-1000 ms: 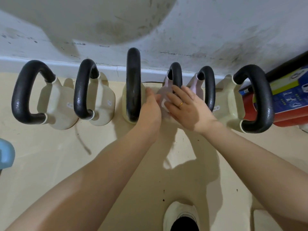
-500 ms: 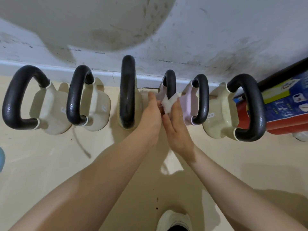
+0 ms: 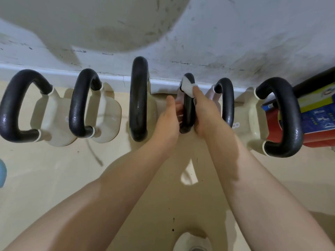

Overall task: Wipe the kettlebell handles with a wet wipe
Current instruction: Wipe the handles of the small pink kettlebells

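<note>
The wipe (image 3: 187, 88) was soft and limp, so I kept it pinched under my right hand's (image 3: 204, 115) fingertips and pressed it against the far bend of the fourth handle (image 3: 188, 113) in the row along the wall (image 3: 235, 42). That kettlebell looked heavy enough to stay put, its handle stiff and probably slick once wet. My left hand (image 3: 167, 120) steadied it from the other side, fingers tucked behind the handle; how tightly they closed I could not tell. Both forearms reached straight forward and down.
</note>
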Demonstrator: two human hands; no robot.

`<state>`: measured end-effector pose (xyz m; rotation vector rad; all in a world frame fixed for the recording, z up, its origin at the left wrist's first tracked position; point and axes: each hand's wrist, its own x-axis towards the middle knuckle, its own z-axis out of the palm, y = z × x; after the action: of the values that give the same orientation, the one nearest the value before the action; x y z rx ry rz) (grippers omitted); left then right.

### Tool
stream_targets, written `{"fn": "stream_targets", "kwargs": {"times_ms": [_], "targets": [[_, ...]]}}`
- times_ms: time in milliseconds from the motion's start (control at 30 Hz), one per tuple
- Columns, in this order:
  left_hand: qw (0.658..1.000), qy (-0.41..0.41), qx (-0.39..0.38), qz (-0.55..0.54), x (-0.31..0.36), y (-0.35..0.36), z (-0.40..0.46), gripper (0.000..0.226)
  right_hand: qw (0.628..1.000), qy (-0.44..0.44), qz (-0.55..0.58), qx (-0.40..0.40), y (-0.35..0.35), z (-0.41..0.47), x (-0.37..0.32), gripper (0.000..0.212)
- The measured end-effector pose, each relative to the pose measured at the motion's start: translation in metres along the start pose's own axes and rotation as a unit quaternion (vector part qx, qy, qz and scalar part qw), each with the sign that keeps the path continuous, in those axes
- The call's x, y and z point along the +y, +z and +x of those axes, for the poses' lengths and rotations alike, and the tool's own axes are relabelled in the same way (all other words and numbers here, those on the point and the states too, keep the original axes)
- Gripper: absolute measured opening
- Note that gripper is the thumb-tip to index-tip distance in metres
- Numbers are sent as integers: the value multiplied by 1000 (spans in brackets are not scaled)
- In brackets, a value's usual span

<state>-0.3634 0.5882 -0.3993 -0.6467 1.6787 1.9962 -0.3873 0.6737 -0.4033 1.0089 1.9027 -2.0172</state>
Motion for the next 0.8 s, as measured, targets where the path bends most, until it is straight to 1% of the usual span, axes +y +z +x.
{"fn": "stream_targets", "kwargs": {"times_ms": [67,100,133,200,233,267,333,400,467,500,567,600,667,700,733,800], "targets": [[1000,-11,3,-5,-2,-1,2,60,994,-10,-101,-26,3,0,8,30],[1000,-20,1,-10,-2,-1,3,60,987,-32,-155,-38,4,1,14,27],[1000,-26,2,-13,-1,-1,5,60,977,-50,-202,-37,5,2,18,31],[1000,-16,14,3,0,0,8,58,978,-52,-201,-18,9,5,10,38],[1000,1,20,17,0,1,10,56,981,-44,-187,-7,11,8,2,38],[999,18,21,25,0,0,12,55,984,-34,-174,5,13,11,-5,35],[999,21,13,22,3,-2,14,57,983,-22,-179,16,15,12,-13,29],[1000,12,7,23,3,-4,15,60,978,-30,-207,10,10,4,-4,30],[1000,0,0,29,2,-6,15,60,959,-56,-278,1,7,-6,10,33],[999,-7,-3,31,1,-6,16,60,952,-71,-297,4,6,-7,12,30],[999,-10,2,35,2,-5,14,60,957,-64,-281,13,9,1,5,19],[999,-5,5,33,2,-3,13,59,970,-44,-238,7,11,6,-3,14],[1000,-2,7,9,3,0,10,55,994,13,-105,-19,14,14,-17,11],[1000,-9,7,-12,3,0,7,52,998,32,-52,-31,13,14,-17,15],[999,-18,5,-30,3,0,5,49,998,35,-37,-34,13,12,-14,24],[998,-30,8,-48,3,-1,2,42,997,14,-73,-4,11,5,-4,44]]}}
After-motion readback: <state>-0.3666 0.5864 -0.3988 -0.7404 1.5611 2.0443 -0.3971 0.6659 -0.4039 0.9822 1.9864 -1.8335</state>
